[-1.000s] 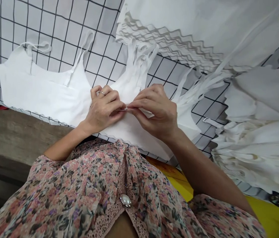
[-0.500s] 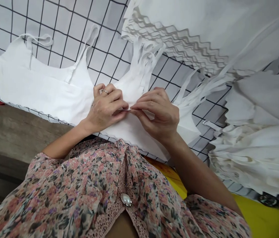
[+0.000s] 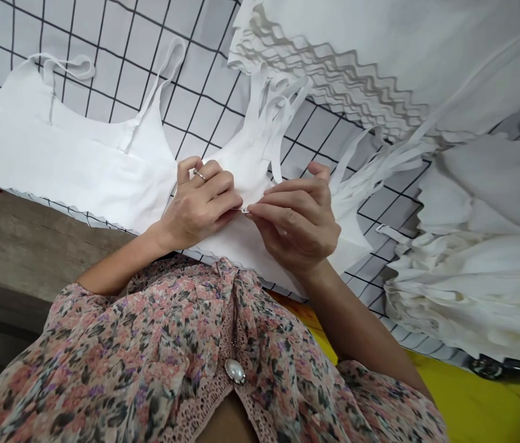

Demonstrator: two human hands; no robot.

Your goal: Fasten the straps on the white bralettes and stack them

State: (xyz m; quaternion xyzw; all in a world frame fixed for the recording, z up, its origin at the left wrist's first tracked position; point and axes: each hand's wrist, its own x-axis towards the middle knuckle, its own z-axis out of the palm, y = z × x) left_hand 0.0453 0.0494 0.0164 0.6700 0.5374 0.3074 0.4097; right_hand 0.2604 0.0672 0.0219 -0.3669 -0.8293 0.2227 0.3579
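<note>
A white strappy top (image 3: 79, 163) lies flat on a grid-patterned cloth (image 3: 149, 55), with a second white piece overlapping it under my hands. My left hand (image 3: 197, 206), a ring on one finger, is curled and pinches the fabric at its middle. My right hand (image 3: 299, 221) is closed beside it, fingertips pinching a small thin metal piece (image 3: 242, 210), perhaps a pin, where the two hands meet. Which hand grips the metal piece more is hard to tell.
A stack of white cut pieces with zigzag edges (image 3: 356, 67) lies at the top right, loose straps (image 3: 278, 111) hanging from it. More folded white garments (image 3: 476, 271) pile up at the right. A wooden edge (image 3: 20, 246) and yellow surface (image 3: 495, 406) lie below.
Both hands stayed together on the fabric. My right hand's fingers have shifted slightly right and lifted at the index finger; the view has drifted a little.
</note>
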